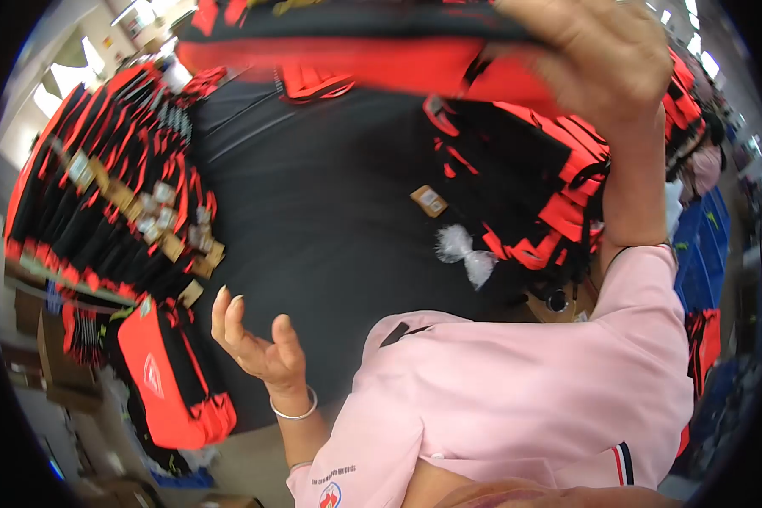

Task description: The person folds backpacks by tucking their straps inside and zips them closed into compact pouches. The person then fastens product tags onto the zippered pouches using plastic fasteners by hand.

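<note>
My right hand (614,59) is raised at the top right, its fingers closed on the edge of a long red and black bag (339,57). The bag stretches across the top of the view, smeared by motion, and its upper part is cut off. My left hand (262,343), with a silver bangle at the wrist, is over the near left edge of the black table (313,195). Its fingers are apart and hold nothing. Nearest to it is a red and black bag (165,372) with a white printed mark, to the left.
Red and black bags with tags stand in a dense row (102,203) at the left. More bags make a pile (559,169) at the right. A brown tag (429,201) and clear crumpled plastic (467,252) lie on the table. A blue crate (703,250) is at the far right.
</note>
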### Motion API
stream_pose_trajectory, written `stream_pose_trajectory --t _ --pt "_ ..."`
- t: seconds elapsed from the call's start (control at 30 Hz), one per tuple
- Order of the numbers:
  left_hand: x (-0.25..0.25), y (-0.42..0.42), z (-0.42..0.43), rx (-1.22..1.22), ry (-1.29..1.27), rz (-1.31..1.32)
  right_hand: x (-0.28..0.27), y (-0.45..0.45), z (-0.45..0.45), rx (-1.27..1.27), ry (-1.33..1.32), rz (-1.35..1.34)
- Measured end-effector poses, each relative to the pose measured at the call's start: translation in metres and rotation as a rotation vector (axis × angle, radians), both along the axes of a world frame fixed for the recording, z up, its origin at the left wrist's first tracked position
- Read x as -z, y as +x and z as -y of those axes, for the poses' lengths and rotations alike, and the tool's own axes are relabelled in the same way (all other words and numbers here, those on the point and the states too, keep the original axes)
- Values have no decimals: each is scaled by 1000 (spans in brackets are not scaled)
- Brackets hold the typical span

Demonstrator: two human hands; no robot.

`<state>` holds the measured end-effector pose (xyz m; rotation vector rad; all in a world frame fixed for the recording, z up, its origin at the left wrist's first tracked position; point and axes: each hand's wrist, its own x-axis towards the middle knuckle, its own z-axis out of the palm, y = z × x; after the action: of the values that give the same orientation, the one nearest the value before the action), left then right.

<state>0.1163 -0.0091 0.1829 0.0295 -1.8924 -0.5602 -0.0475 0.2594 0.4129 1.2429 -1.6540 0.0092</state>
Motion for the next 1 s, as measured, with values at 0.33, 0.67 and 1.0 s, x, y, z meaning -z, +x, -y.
stream_pose_trajectory --t 0.33,0.67,1.0 --pt "-21 32 30 -28 463 687 252 93 192 -1124 1333 124" --pt "28 33 55 57 236 975 273 165 230 -1143 1552 109" --pt "-14 45 58 293 1030 30 223 68 212 -1109 64 1031"
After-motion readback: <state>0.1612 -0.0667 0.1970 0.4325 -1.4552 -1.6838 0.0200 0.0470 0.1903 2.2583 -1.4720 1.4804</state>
